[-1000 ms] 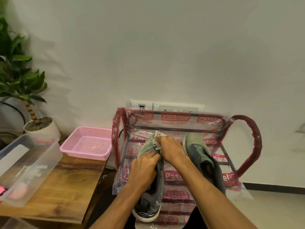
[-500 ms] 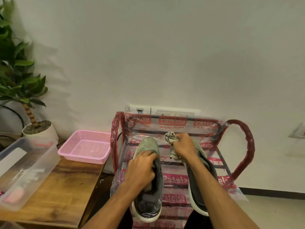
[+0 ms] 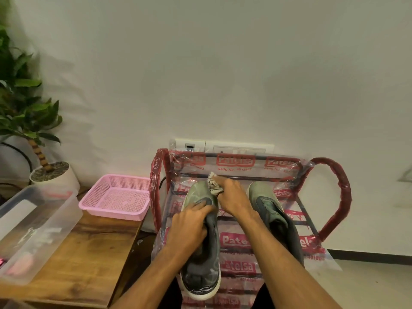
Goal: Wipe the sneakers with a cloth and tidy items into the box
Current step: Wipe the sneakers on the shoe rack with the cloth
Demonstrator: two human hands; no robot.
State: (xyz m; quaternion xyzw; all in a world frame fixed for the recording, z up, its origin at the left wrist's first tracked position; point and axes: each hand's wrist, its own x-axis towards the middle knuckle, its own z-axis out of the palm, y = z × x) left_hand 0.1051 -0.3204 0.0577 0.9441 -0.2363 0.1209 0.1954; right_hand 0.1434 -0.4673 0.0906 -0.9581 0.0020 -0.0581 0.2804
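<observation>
Head-worn camera looks forward and down, close over left hand [image 3: 189, 227] and right hand [image 3: 231, 197].

The cloth [image 3: 213, 186] is mostly buried in the grip of the right hand [image 3: 231, 198], only a crumpled corner showing; the right forearm [image 3: 289, 264] covers the heel of the right sneaker [image 3: 267, 208]; the clear plastic box [image 3: 44, 219] (its pink contents a blur) and the potted plant [image 3: 22, 108] are cut off by the left edge.

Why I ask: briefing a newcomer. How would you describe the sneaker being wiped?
By the white wall stands a red rack wrapped in printed clear plastic. Two grey-green fabric sneakers lie on it. Take the left sneaker, gripped by the left hand, a crumpled cloth at its toe.
</observation>
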